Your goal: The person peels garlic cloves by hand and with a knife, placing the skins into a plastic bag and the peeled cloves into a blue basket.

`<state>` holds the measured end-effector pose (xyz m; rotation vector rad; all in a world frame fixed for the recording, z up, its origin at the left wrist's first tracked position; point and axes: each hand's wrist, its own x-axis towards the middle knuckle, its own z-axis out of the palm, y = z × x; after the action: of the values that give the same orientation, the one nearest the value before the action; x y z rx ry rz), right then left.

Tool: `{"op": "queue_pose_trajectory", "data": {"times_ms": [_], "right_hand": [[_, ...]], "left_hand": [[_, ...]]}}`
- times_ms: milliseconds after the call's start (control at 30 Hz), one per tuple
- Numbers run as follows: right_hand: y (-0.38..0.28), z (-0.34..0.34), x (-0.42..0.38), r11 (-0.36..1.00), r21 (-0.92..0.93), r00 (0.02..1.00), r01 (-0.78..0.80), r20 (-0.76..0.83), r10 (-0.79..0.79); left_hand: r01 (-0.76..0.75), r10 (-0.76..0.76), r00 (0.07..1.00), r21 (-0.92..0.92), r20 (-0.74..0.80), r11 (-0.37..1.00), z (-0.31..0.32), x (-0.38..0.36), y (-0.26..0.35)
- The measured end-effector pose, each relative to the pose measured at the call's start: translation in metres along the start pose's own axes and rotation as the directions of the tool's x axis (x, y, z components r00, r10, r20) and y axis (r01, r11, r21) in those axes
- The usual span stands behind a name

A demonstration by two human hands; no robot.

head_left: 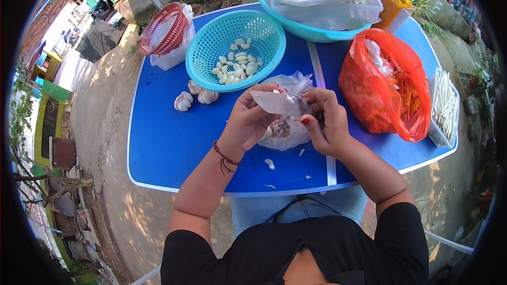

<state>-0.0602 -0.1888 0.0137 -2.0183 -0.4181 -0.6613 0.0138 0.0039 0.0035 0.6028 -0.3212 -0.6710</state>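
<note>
My left hand [248, 121] and my right hand [326, 124] meet over a clear plastic bag [289, 136] full of garlic peels on the blue table [163, 142]. The right hand grips what looks like a knife, its wide grey blade [280, 103] pointing left across the left fingers. A small garlic clove [267, 134] sits in the left hand, mostly hidden under its fingers. Behind the hands stands a teal basket [211, 68] holding several peeled cloves [237, 66]. Three whole garlic bulbs [184, 101] lie to its left.
A red plastic bag [369, 100] with orange strips lies at the right, beside a clear tray of white sticks [444, 106]. At the back are a red basket [165, 27] and a teal basin [317, 32] holding a clear box. Peel scraps [270, 164] lie near the front edge.
</note>
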Motion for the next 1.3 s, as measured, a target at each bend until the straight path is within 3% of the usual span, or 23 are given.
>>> {"op": "queue_pose_trajectory", "data": {"times_ms": [100,267,533,667,867,1033,1167,1300], "right_hand": [[-0.003,-0.001,0.002,0.995,-0.043,0.995,0.087,0.062,-0.084],[-0.005,-0.001,0.004,0.977,-0.051,0.975,0.207,0.090,-0.202],[-0.004,0.001,0.005,0.979,-0.107,0.984,0.173,0.066,-0.166],[-0.010,-0.002,0.006,0.984,-0.147,0.991,0.098,0.110,-0.082],[-0.006,0.001,0.006,0.972,-0.198,0.992,0.127,0.035,-0.122],[-0.009,0.001,0.009,0.994,-0.107,0.999,0.033,0.028,-0.030],[-0.003,-0.001,0.010,0.998,0.016,0.997,-0.069,-0.019,0.069],[0.001,-0.003,0.012,0.996,0.082,0.999,-0.031,-0.020,0.033]], "left_hand": [[-0.031,0.031,0.999,-0.033,-0.006,0.999,0.009,0.004,-0.001],[-0.042,0.045,0.999,0.090,-0.028,0.995,0.005,0.004,-0.006],[-0.016,0.017,1.000,-0.059,0.023,0.998,0.016,0.003,-0.003],[-0.091,0.091,0.996,-0.004,0.002,0.996,0.017,0.002,-0.004],[-0.155,0.165,0.985,0.161,-0.052,0.975,0.016,0.000,-0.013],[-0.097,0.114,0.979,0.102,-0.171,0.990,0.014,-0.002,-0.012],[-0.072,0.088,0.989,0.131,-0.120,0.989,0.016,-0.002,-0.015],[-0.075,0.100,0.979,0.142,-0.177,0.987,0.022,0.000,-0.015]]}}
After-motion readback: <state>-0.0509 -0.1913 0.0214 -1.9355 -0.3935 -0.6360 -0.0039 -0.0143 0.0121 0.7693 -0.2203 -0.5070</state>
